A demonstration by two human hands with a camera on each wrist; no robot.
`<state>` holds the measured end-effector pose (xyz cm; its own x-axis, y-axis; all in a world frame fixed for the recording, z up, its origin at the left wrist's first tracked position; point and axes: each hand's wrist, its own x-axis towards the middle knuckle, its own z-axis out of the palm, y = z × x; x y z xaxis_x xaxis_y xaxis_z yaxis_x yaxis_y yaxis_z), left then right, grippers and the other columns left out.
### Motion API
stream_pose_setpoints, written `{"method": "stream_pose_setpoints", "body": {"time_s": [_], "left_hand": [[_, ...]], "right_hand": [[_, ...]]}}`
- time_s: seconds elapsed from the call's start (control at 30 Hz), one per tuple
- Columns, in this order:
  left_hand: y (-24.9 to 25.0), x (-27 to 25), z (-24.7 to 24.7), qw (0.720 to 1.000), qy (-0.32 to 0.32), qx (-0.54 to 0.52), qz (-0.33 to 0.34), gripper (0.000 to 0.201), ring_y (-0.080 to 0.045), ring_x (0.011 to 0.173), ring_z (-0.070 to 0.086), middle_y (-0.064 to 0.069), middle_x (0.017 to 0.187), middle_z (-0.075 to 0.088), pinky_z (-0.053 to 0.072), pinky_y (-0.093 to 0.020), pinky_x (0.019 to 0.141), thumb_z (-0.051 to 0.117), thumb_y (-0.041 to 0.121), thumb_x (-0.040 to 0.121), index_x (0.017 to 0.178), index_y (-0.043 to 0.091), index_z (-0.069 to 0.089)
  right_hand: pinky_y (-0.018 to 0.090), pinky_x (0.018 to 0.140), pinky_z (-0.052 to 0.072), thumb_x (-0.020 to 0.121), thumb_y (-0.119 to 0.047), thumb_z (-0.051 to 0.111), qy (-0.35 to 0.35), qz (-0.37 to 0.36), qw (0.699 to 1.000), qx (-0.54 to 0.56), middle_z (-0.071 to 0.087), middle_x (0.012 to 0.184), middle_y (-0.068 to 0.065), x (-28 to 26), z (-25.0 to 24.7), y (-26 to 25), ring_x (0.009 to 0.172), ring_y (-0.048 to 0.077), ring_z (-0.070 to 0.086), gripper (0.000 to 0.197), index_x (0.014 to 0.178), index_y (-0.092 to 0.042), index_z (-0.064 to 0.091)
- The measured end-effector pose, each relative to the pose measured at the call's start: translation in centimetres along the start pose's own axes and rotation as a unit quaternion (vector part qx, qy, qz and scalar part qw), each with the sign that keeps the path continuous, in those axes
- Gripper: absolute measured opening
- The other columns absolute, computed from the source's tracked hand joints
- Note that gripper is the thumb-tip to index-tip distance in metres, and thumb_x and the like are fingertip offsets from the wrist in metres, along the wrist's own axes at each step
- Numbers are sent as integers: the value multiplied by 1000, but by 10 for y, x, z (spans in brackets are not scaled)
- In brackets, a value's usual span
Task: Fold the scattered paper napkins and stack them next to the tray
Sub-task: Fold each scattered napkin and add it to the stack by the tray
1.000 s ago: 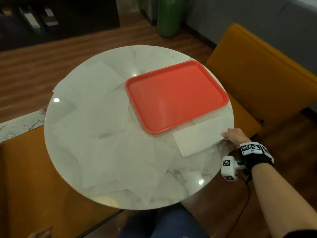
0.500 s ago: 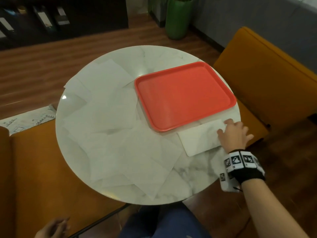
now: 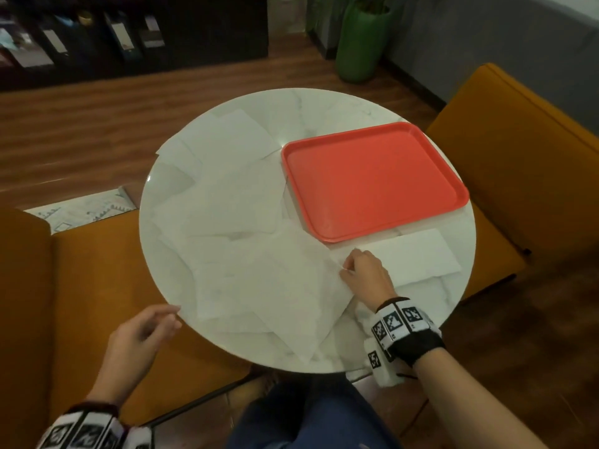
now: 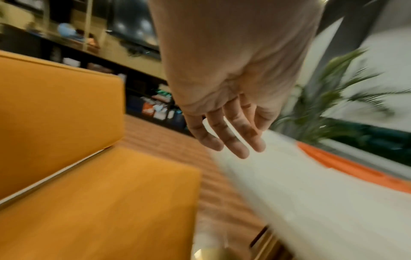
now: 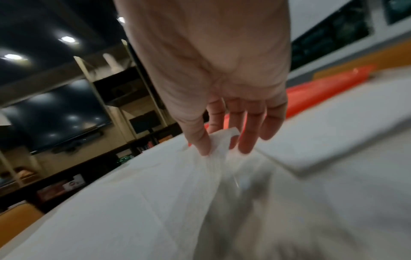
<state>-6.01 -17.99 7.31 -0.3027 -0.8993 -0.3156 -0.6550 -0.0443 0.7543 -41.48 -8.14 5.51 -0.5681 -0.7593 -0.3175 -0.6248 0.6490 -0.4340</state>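
Several unfolded white napkins (image 3: 246, 254) lie scattered over the left and middle of the round marble table (image 3: 421, 306). A red tray (image 3: 372, 179) sits at the table's right. Just in front of the tray lies a folded napkin (image 3: 418, 257). My right hand (image 3: 364, 275) is left of that folded napkin and pinches the corner of an unfolded napkin (image 5: 219, 140) between thumb and forefinger, lifting it a little. My left hand (image 3: 146, 328) hovers at the table's near-left edge, fingers loosely spread (image 4: 231, 140), holding nothing.
Orange seats stand to the left (image 3: 81, 286) and to the right (image 3: 525, 150) of the table. A printed sheet (image 3: 84, 212) lies on the left seat. A green planter (image 3: 359, 40) stands on the wooden floor beyond. My knee (image 3: 311, 416) is under the near edge.
My right hand left the folded napkin and moved left to pinch the corner of an unfolded one. My left hand rose from below to the table's near-left edge.
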Motion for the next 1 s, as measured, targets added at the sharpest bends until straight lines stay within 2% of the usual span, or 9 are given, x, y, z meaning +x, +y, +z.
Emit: {"method": "stream_pose_setpoints", "body": {"time_s": [0.1, 0.17, 0.27, 0.33, 0.43, 0.57, 0.8, 0.93, 1.0], "left_hand": [[54, 18, 7, 993, -34, -1, 111, 18, 4, 90, 62, 12, 96, 69, 48, -19, 75, 58, 27, 93, 109, 33, 62], [90, 28, 17, 978, -74, 12, 193, 34, 6, 104, 56, 17, 113, 63, 45, -16, 88, 64, 35, 89, 121, 37, 55], [136, 37, 35, 921, -132, 150, 335, 67, 0, 128, 37, 18, 138, 41, 30, -30, 105, 67, 50, 80, 138, 49, 33], [156, 41, 40, 882, -168, 222, 381, 65, 0, 128, 35, 20, 137, 41, 24, -33, 104, 66, 50, 80, 136, 50, 33], [164, 48, 27, 885, -240, 179, 357, 28, 2, 99, 57, 18, 106, 64, 41, -25, 89, 66, 42, 84, 112, 37, 61], [148, 57, 3, 921, -244, 88, 290, 13, -6, 82, 62, 8, 88, 66, 48, -18, 69, 65, 35, 89, 93, 23, 65], [74, 99, 27, 949, -234, 144, 156, 6, -19, 88, 60, 3, 99, 64, 44, -30, 76, 60, 26, 93, 96, 21, 63], [62, 114, 38, 956, -176, 190, 140, 19, -19, 92, 54, -1, 100, 61, 34, -23, 77, 62, 22, 92, 106, 13, 69], [63, 120, 38, 969, -116, 168, 142, 21, -19, 90, 52, -7, 102, 62, 36, -25, 78, 64, 21, 91, 108, 11, 69]], "right_hand": [[21, 65, 45, 86, -13, 61, -4, -89, 993, 70, 62, 84, 0, -16, -25, -17, 76, 13, 56, 5, 85, -14, 56], [12, 65, 41, 84, -10, 64, -27, -173, 982, 76, 63, 83, -5, -32, -43, -35, 76, 3, 56, 8, 83, -17, 59], [7, 70, 38, 82, -7, 65, -76, -270, 957, 72, 66, 86, -11, -58, -71, -62, 82, -5, 57, 11, 85, -17, 64], [8, 70, 40, 80, -7, 69, -103, -285, 947, 108, 67, 84, -14, -73, -90, -75, 83, -6, 58, 12, 86, -17, 66], [18, 75, 50, 76, -1, 74, -116, -239, 927, 264, 70, 88, -6, -78, -112, -76, 86, 2, 64, 21, 92, -14, 68], [22, 69, 56, 74, 1, 74, -96, -129, 916, 368, 69, 86, 6, -47, -102, -63, 76, 11, 67, 29, 96, -16, 68], [8, 46, 38, 79, -5, 70, -138, -78, 975, 154, 57, 70, -2, 28, -24, -53, 61, 9, 51, 14, 91, -9, 65], [16, 59, 40, 82, -7, 65, -119, -92, 985, 90, 58, 74, 2, 46, -10, -59, 72, 15, 54, 12, 94, -3, 67], [8, 57, 37, 83, -9, 65, -81, -107, 988, 75, 56, 71, -3, 47, -12, -62, 69, 11, 51, 12, 94, -7, 66]]}}
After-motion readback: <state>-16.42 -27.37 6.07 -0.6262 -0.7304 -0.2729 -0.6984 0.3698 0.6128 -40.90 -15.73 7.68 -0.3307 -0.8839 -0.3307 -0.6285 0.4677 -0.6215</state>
